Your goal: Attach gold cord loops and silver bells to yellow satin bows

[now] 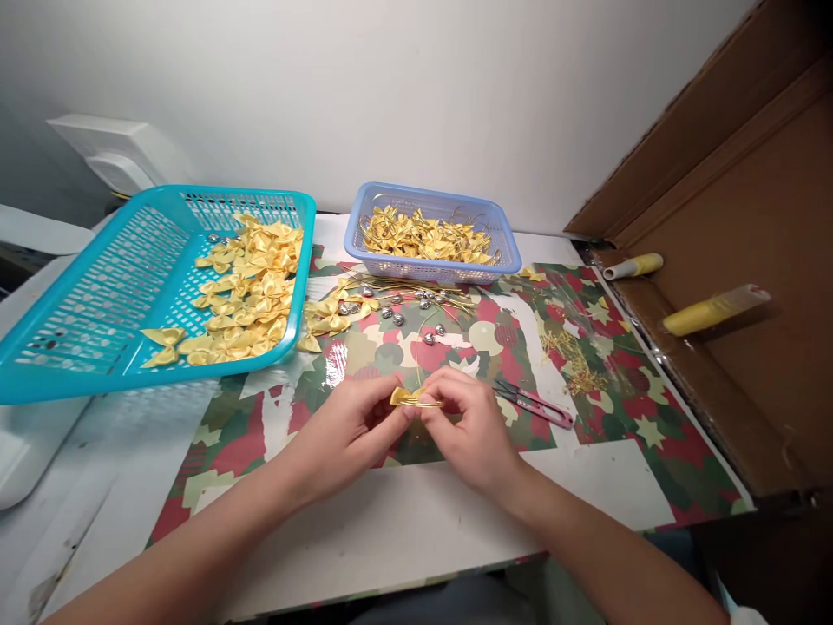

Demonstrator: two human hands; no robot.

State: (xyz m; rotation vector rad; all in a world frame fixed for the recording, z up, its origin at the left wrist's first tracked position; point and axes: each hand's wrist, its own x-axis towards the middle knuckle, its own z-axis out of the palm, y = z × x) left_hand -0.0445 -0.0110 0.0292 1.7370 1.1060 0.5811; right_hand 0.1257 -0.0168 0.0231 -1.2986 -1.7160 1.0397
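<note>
Between my two hands, low over the patterned table cover, is a yellow satin bow (402, 396) with a gold cord (423, 404) lying along it. My left hand (361, 418) pinches the bow between thumb and fingers. My right hand (469, 421) pinches the gold cord at the bow's right side. One strand of cord rises from the fingers toward the back. Beyond the hands lie several small silver bells (429, 338) and a bundle of loose gold cords (416, 288). Pink-handled thread snips (534, 404) rest just right of my right hand.
A turquoise basket (308, 269) with many yellow bows stands at left. At the back, a blue-purple basket (426, 271) holds bows with gold cords. Gold cord clippings (579, 365) are scattered at right. Two tubes with yellow wrapping (716, 310) stick out by the cardboard wall (748, 226).
</note>
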